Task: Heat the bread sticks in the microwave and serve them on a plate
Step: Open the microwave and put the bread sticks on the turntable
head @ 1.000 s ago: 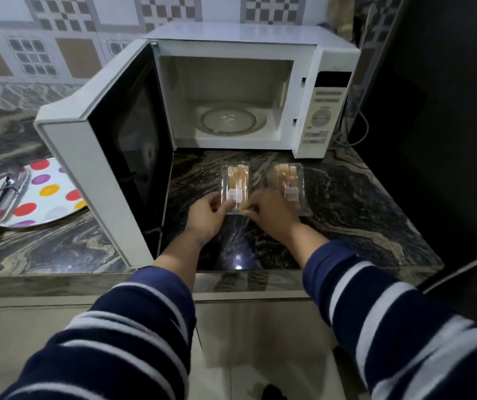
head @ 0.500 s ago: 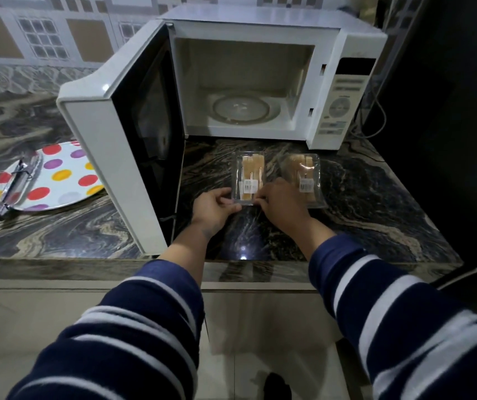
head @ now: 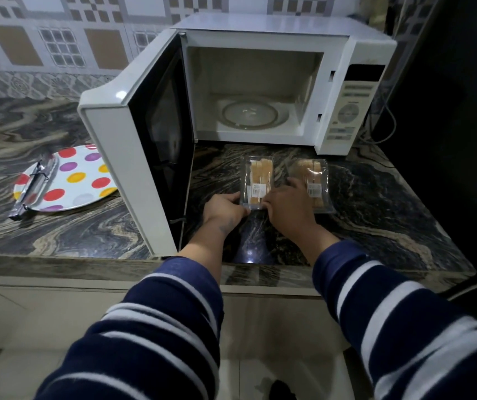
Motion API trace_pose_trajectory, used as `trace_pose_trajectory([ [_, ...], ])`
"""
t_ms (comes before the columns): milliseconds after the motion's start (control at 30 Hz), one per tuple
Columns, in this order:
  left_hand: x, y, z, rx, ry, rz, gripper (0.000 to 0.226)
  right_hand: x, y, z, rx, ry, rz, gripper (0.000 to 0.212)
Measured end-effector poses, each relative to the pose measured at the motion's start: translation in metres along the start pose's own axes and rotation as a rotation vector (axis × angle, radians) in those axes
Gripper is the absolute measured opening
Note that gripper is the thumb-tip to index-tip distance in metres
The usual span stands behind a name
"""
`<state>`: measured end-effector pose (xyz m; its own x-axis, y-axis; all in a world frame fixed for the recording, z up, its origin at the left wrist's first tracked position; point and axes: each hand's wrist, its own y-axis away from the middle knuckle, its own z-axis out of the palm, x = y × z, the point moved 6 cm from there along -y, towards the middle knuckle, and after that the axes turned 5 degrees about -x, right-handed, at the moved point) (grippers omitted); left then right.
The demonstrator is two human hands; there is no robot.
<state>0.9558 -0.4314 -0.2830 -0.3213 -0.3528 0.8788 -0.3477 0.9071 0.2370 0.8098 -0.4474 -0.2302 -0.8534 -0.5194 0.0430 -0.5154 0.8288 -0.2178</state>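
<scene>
Two clear plastic packs of pale bread sticks: left hand [head: 225,204] and right hand [head: 288,204] pinch the labelled left pack [head: 257,181]; the other pack [head: 315,183] lies at its 3 o'clock on the counter [head: 376,203].

Domestic kitchen: marble-pattern countertop [head: 58,235], tiled wall [head: 58,39] behind, white microwave [head: 275,33] beyond the hands, spotted plate [head: 87,174] to their left.

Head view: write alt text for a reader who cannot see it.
Both hands, left hand and right hand, grip the near end of a clear pack of bread sticks on a marbled counter before an open, empty microwave. A second pack lies beside it; left of the door, a polka-dot plate holds tongs.
</scene>
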Motion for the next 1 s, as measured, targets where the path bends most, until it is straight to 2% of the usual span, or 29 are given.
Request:
trace_pose_trajectory([
  [233,-0.001,0.003,0.001,0.043,0.031,-0.097,0.057,-0.001,0.001,0.002,-0.013,-0.026,-0.016,0.024],
  [500,-0.002,0.004,0.003,0.045,0.058,-0.115,0.055,0.0,0.01,0.002,0.054,-0.196,0.053,0.024],
  [633,-0.002,0.004,0.004,0.032,0.103,-0.137,0.061,0.0,0.011,0.003,0.079,-0.225,0.031,0.025],
  [1000,-0.004,0.003,0.006,0.035,0.098,-0.167,0.059,-0.001,0.012,0.004,0.083,-0.244,-0.007,0.022],
])
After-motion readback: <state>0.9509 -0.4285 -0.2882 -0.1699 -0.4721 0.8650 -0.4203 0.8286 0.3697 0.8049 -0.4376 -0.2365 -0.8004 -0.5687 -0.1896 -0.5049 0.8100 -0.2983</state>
